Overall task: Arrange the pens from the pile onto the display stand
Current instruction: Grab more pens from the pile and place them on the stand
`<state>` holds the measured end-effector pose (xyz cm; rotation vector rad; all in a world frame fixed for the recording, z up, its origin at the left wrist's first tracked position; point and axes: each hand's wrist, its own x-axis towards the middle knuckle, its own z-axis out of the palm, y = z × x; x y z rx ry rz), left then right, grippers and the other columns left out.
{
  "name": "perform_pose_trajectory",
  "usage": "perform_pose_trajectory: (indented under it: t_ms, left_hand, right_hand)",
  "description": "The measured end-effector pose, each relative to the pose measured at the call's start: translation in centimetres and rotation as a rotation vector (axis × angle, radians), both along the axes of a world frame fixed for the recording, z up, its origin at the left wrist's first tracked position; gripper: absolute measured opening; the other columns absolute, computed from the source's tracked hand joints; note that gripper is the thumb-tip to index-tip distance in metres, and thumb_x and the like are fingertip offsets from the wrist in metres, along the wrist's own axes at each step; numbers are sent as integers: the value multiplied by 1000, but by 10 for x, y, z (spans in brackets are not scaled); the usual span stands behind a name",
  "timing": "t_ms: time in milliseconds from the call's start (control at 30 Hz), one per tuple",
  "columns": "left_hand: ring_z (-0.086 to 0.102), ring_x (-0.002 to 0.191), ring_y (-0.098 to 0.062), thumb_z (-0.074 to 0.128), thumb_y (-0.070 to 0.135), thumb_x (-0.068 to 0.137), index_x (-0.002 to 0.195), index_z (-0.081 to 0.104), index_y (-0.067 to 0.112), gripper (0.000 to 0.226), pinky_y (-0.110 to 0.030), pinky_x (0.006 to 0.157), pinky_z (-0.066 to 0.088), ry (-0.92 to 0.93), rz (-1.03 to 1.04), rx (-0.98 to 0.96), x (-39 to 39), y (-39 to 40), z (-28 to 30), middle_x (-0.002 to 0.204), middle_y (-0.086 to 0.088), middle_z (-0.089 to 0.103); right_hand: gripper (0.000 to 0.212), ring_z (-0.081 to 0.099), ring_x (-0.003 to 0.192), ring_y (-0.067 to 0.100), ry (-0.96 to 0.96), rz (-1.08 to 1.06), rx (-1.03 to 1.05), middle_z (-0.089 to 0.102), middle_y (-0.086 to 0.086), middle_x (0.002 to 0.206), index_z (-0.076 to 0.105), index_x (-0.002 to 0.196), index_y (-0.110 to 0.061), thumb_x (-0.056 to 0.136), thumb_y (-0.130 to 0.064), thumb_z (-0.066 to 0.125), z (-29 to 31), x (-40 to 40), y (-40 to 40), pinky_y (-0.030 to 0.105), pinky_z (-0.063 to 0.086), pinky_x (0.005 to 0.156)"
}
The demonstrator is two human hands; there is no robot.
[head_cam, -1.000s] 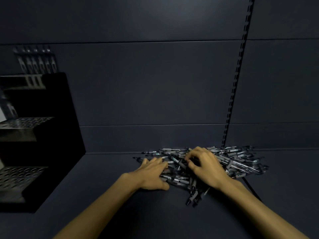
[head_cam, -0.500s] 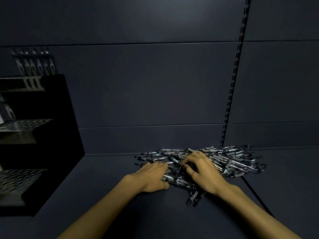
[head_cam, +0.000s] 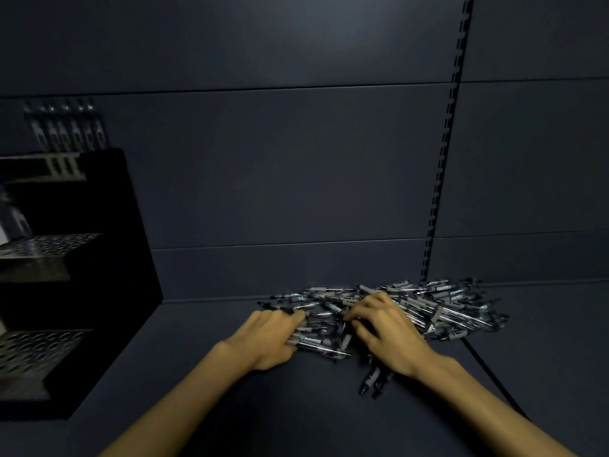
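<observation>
A pile of pens [head_cam: 438, 308], clear barrels with dark grips, lies on the dark shelf surface against the back wall. My left hand [head_cam: 270, 338] is at the pile's left edge, its fingers and thumb curled round a small bundle of pens [head_cam: 316, 341]. My right hand [head_cam: 389, 331] lies on the middle of the pile with bent fingers, and its fingertips pinch pens near the left hand. The black tiered display stand [head_cam: 108, 291] stands at the far left, with perforated tiers [head_cam: 49, 242]. Several pens [head_cam: 66, 133] stand upright in its top tier.
A slotted metal upright [head_cam: 441, 179] runs up the dark back wall behind the pile. A dark cable [head_cam: 487, 374] crosses the shelf surface to the right of my right forearm. A few stray pens [head_cam: 372, 380] stick out under my right wrist.
My left hand's fingers have curled from flat on the pile to round a bundle of pens. My right hand has drawn slightly left toward it.
</observation>
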<state>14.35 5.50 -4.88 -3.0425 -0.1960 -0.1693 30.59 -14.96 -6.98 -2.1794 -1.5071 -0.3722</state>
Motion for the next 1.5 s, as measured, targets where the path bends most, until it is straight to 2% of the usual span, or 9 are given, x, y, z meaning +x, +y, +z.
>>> perform_pose_trajectory:
  t_ms: [367, 600, 733, 800, 933, 1067, 1200, 1333, 1500]
  left_hand:
    - [64, 93, -26, 51, 37, 93, 108, 40, 27, 21, -36, 70, 37, -190, 174, -25, -37, 29, 5, 99, 3, 67]
    - [52, 61, -14, 60, 29, 87, 86, 38, 26, 22, -32, 58, 37, -503, 196, -213, -35, 23, 20, 68, 10, 55]
    - [61, 65, -5, 73, 24, 88, 83, 52, 25, 22, -24, 57, 45, -708, 136, -605, -23, 0, 27, 70, 13, 64]
    - [55, 59, 1, 73, 17, 90, 75, 55, 27, 25, -13, 55, 39, -837, 110, -929, -15, -19, 32, 62, 20, 60]
    - [45, 47, 0, 68, 19, 94, 65, 61, 32, 33, -22, 51, 34, -908, 124, -1318, 8, -41, 31, 51, 19, 50]
    - [56, 56, -2, 67, 22, 94, 77, 70, 36, 23, -28, 57, 42, -940, 116, -1343, 22, -52, 31, 62, 17, 62]
    - [71, 92, -11, 62, 22, 98, 104, 71, 25, 12, -33, 81, 57, -922, 123, -1375, 30, -60, 30, 95, 6, 76]
    - [69, 78, -17, 61, 15, 97, 92, 70, 21, 12, -30, 69, 54, -887, 146, -1344, 30, -61, 26, 81, 0, 72]
    - [61, 66, -4, 59, 9, 97, 81, 64, 16, 18, -19, 60, 47, -815, 131, -1281, 33, -62, 16, 71, 3, 67]
  right_hand:
    - [21, 45, 123, 11, -40, -26, -37, 57, -13, 127, 70, 112, -29, 97, -28, 56, 1, 1, 1, 29, 40, 102]
    - [26, 45, 124, 9, -67, -35, -63, 58, -14, 129, 70, 118, -29, 98, -30, 53, 5, 5, 3, 24, 37, 104]
    - [25, 50, 120, 11, -36, -43, 0, 59, -14, 123, 68, 117, -28, 96, -21, 56, 15, 1, 8, 28, 41, 101]
    - [29, 57, 116, 7, 156, -1, 201, 62, -15, 121, 63, 124, -27, 98, -15, 55, 33, -6, 12, 28, 46, 99]
    - [32, 66, 110, 3, 592, 218, 493, 65, -13, 124, 48, 138, -33, 106, -29, 45, 90, -41, 25, 32, 53, 96]
    - [53, 61, 114, -1, 560, 329, 449, 58, -14, 131, 34, 147, -41, 97, -53, 47, 124, -65, 37, 21, 51, 94]
    - [41, 57, 117, -3, 368, 292, 360, 58, -14, 131, 35, 144, -36, 104, -43, 44, 128, -68, 51, 16, 46, 91]
    - [22, 63, 110, 2, 334, 265, 328, 65, -7, 120, 49, 127, -24, 108, -30, 40, 115, -56, 60, 35, 52, 92]
    - [22, 61, 101, 8, 227, 242, 218, 66, -6, 107, 58, 115, -17, 108, -29, 40, 103, -51, 65, 32, 48, 88]
